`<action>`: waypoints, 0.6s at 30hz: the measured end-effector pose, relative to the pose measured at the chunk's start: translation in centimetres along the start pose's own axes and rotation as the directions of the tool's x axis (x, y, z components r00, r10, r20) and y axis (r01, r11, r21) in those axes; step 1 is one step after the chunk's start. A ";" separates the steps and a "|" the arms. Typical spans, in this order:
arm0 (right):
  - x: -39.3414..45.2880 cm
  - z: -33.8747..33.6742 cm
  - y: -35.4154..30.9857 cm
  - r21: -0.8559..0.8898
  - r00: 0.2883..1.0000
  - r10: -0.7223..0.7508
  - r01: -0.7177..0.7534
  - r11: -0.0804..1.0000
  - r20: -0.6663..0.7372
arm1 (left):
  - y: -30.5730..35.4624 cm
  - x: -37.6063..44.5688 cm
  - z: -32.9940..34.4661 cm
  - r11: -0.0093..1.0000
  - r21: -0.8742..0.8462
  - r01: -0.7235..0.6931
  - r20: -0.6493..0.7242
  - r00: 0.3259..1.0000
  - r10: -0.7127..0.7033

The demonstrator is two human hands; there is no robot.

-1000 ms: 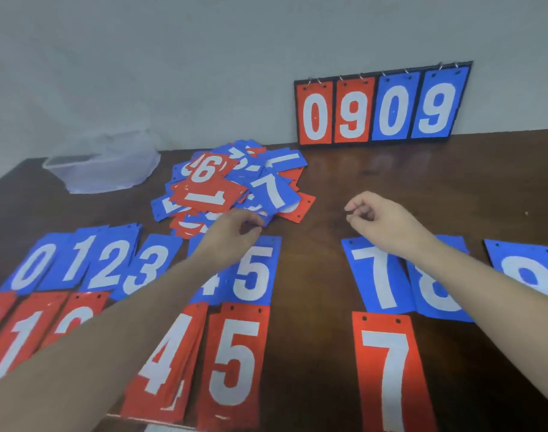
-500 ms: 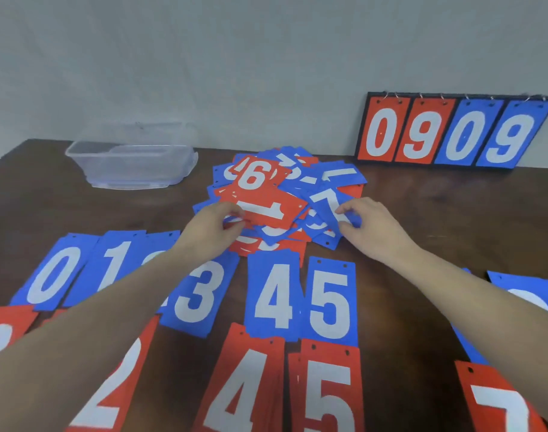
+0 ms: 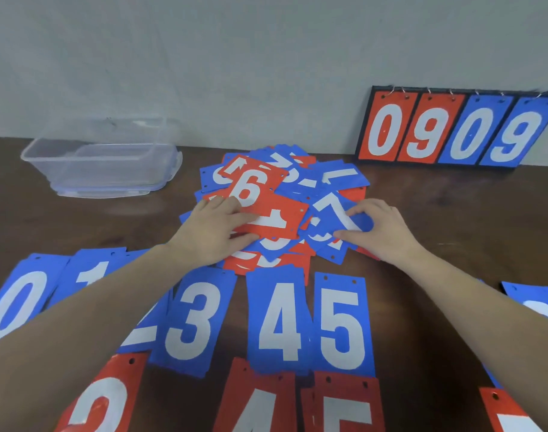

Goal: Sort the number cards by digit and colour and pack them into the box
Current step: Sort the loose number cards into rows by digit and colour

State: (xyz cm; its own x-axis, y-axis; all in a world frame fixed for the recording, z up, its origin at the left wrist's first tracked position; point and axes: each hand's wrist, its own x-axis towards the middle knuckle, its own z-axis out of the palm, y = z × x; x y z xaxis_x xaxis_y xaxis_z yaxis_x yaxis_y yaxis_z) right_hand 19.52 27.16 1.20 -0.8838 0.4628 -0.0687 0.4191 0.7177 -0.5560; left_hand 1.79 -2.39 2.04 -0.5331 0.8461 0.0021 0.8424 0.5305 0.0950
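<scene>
A loose heap of red and blue number cards (image 3: 297, 179) lies mid-table. My left hand (image 3: 215, 233) pinches the red 1 card (image 3: 276, 218) at the heap's near left, thumb under its edge. My right hand (image 3: 380, 227) grips the blue 7 card (image 3: 335, 210) at the heap's right side. A red 6 card (image 3: 251, 185) lies on top of the heap. Sorted cards lie in rows near me: blue 0 (image 3: 15, 304), blue 3 (image 3: 193, 319), blue 4 (image 3: 279, 319), blue 5 (image 3: 343, 322), with red cards (image 3: 344, 403) below them. The clear plastic box (image 3: 101, 163) stands at the far left.
A scoreboard flip stand (image 3: 456, 129) showing 0909 leans against the wall at the far right. The box's lid lies under or beside the box. Bare dark wooden table (image 3: 453, 213) shows to the right of the heap.
Both hands have pushed further into the heap; the left now pinches the red 1 card and the right grips the blue 7 card. The view has moved closer.
</scene>
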 end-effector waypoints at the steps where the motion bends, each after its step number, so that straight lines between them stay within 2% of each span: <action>1: 0.1 0.0 0.0 0.014 1.000 0.004 -0.004 1.000 -0.001 | 0.0 0.2 -0.1 0.999 0.001 -0.039 -0.017 0.999 0.039; 4: 0.3 -0.2 0.2 0.047 1.000 0.021 -0.021 0.999 -0.007 | 0.7 1.3 -0.3 0.990 -0.021 -0.137 0.005 0.991 0.137; 7: 0.4 -0.1 0.8 0.091 0.999 0.016 -0.013 0.996 -0.034 | 1.3 3.2 -0.4 0.988 -0.104 -0.117 0.061 0.990 0.124; 11: 0.6 0.0 1.3 0.121 0.999 -0.001 0.007 0.993 -0.050 | 1.6 5.6 -0.6 0.991 -0.059 -0.118 0.177 0.976 0.127; 18: 0.6 -0.2 1.6 0.183 0.999 -0.028 0.032 0.983 -0.024 | 1.8 8.8 -0.3 0.997 -0.030 -0.075 0.199 0.977 0.079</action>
State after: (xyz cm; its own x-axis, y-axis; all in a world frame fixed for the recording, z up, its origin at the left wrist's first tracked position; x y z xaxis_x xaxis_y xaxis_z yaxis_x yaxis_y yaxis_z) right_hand 19.67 28.74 0.46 -0.8901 0.4546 -0.0331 0.3453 0.6250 -0.7001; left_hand -1.38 5.97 2.57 -0.4383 0.8788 -0.1887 0.8770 0.4641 0.1243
